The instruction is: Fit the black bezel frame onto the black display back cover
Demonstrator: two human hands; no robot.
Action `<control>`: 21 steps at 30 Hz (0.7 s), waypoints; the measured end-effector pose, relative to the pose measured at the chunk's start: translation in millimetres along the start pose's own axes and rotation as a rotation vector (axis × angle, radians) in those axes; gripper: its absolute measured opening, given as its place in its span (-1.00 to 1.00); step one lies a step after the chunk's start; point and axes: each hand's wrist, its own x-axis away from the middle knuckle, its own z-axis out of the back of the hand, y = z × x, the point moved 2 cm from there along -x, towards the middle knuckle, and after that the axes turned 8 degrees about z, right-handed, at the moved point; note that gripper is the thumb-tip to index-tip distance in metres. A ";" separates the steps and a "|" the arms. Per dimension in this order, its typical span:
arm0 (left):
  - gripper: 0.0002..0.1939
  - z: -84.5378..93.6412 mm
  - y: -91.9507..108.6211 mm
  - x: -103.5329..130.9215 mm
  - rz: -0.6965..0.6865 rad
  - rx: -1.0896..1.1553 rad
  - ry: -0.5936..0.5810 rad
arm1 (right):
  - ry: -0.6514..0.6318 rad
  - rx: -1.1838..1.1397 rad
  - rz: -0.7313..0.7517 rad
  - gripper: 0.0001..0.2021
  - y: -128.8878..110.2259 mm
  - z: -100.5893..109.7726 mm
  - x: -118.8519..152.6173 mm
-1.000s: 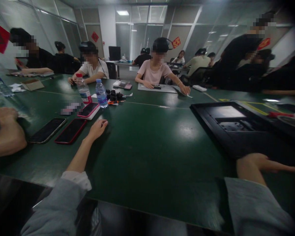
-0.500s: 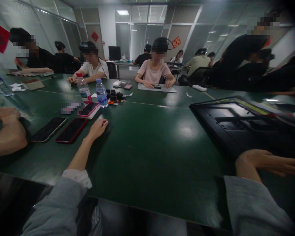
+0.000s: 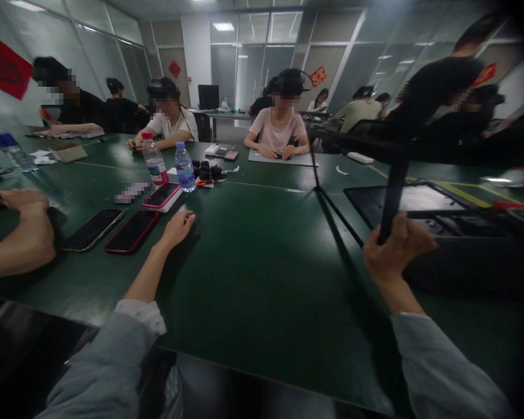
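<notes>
Bar [image 3: 395,191] looks black, narrow, straight and slightly tilted.

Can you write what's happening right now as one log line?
right hand: gripping black bar | left hand: resting on table, near red phone | blue-capped bottle: standing on table

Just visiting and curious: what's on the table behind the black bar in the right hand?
Beyond the black bar in the right hand, parts of a flat black item show on the green table. Whatever bar and hand cover cannot be seen.
</notes>
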 end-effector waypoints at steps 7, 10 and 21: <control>-0.26 3.5 5.9 -2.4 -0.014 0.154 0.164 | 0.080 -0.278 -0.007 -0.23 -51.4 10.1 -6.1; -0.12 6.6 13.9 0.1 -0.048 0.254 0.251 | 0.028 -0.434 -0.100 -0.26 -67.0 12.8 -8.4; -0.42 9.7 15.1 -1.5 0.136 0.443 0.271 | -0.421 -0.581 -0.221 -0.36 -53.4 -37.8 12.0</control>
